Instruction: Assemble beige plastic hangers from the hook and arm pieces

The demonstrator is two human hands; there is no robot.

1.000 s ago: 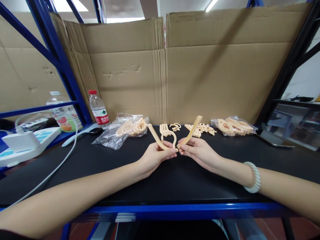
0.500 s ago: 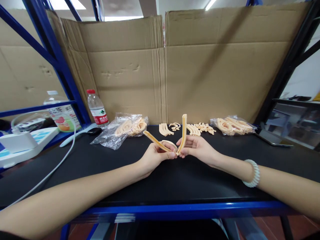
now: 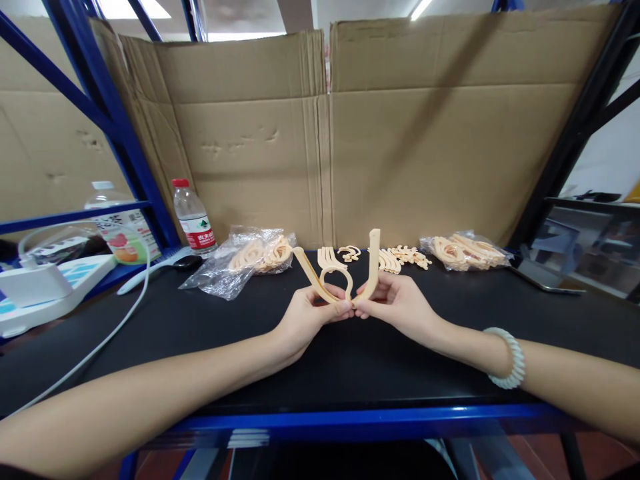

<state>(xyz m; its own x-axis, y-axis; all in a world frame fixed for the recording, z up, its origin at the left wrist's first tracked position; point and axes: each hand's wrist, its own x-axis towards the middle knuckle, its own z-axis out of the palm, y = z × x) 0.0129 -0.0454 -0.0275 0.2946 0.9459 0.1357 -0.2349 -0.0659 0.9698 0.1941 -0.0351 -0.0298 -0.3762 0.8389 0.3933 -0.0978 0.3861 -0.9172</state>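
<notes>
My left forearm angles in from lower left, left hand (image 3: 306, 312) above the worktop (image 3: 350, 373), thumb side up. Left fingers pinched on a pale curved strip (image 3: 306, 269), its free end tilted up-left; an open-ring piece (image 3: 336, 269) arches just right of it, lower end at the same pinch. Right hand (image 3: 403, 305) angles in from lower right, bracelet (image 3: 515, 360) on the wrist, fingertips right beside my left ones. Right fingers clamped on a second curved strip (image 3: 374, 261), top near upright; can't tell if both strips touch.
</notes>
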